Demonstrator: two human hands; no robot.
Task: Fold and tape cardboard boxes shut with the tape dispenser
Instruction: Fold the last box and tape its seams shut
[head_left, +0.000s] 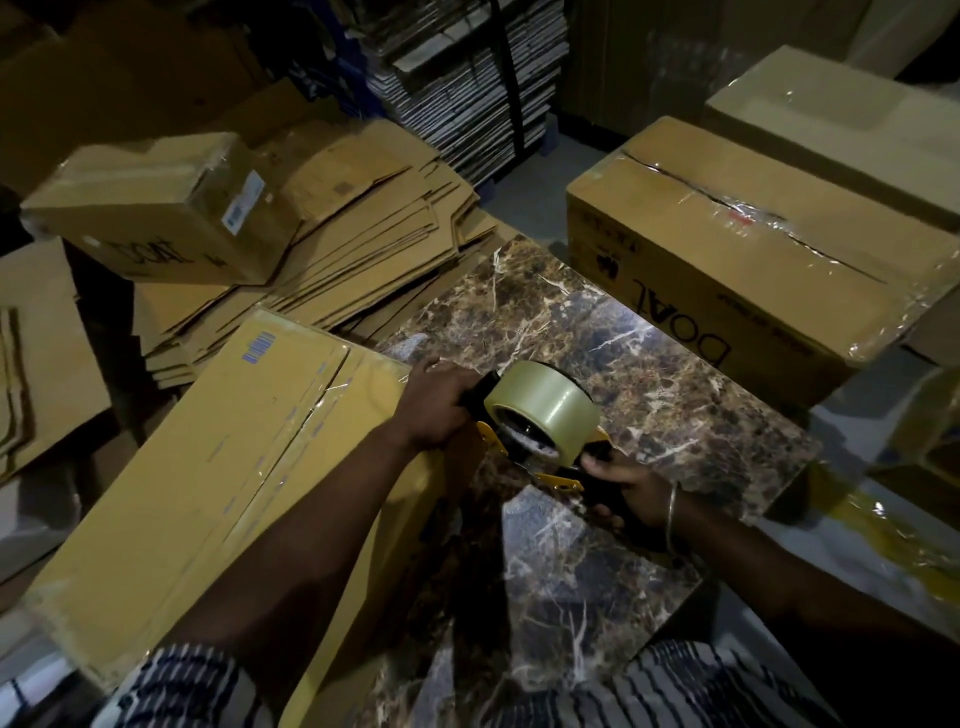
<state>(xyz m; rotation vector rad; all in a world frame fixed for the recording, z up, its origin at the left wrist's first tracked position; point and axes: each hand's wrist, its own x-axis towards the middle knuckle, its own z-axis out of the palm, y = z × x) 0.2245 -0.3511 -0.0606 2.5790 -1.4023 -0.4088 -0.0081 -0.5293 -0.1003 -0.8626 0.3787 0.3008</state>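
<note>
Left hand (434, 402) curled over the far end of the yellow-and-black tape dispenser with clear roll (540, 415) at frame centre, right hand (626, 483) clamped on its handle, long taped brown cardboard box (208, 467) lower left, marbled brown tabletop (649, 374)

Both arms reach forward from the bottom of the view, bare from the elbows down, with striped sleeves near the shoulders. They come close together at the tape dispenser (540, 415).

The left hand (434, 402) is just left of the tape dispenser. Its back faces up and its fingers curl down around the black front part there. The left forearm runs long and straight back toward the body.

The right hand (626, 486) is just below and right of the tape dispenser. Its fingers wrap around the black handle, and the thumb points toward the roll. A thin bangle sits on the right wrist. The right forearm slants off to the lower right.
</note>
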